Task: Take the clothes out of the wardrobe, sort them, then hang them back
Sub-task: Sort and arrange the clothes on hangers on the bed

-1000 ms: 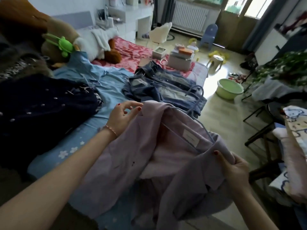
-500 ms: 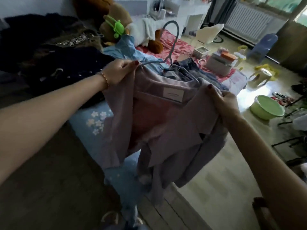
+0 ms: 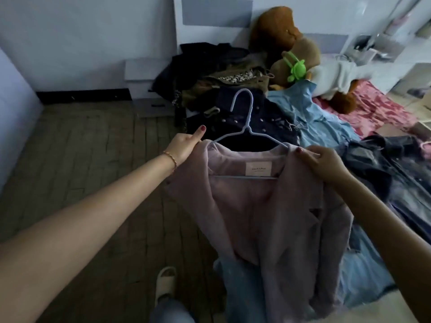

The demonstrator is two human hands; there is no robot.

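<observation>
- Item: pale pink jacket (image 3: 268, 206), lapel collar, cream sewn label at the inside neck; held up in the air in front of the person, hem hanging down toward the floor, above the near edge of the bed (image 3: 363, 276).
- Carrier: light blue wire hanger (image 3: 245, 127) seated inside the shoulders; its crossbar runs left to right just under the label, its hook stands upright above the collar, open end turned to the person's left.
- Left hand (image 3: 184, 145): fingers pressed together on the left shoulder of the jacket, thumb raised on top; it pinches cloth and, likely, the hanger's end beneath it.
- Right hand (image 3: 324, 162): fingers curled and pinching the right shoulder seam where the hanger arm goes under the cloth.
- Key relation: the jacket's long axis hangs straight down between the two hands; the hook rises midway between them, free of both and a little nearer the left hand. Judged next: one hand must shift from a shoulder to the hook or neck before the piece can go to a rail. No wardrobe rail is in view.
- Sorted stock on the bed: dark navy studded garment (image 3: 251, 120) directly behind the hook, light blue denim shirt (image 3: 314, 117), dark washed denim piece (image 3: 384, 164), dark pile (image 3: 214, 64) by the headboard.
- Other: brown plush bear (image 3: 279, 33).
</observation>
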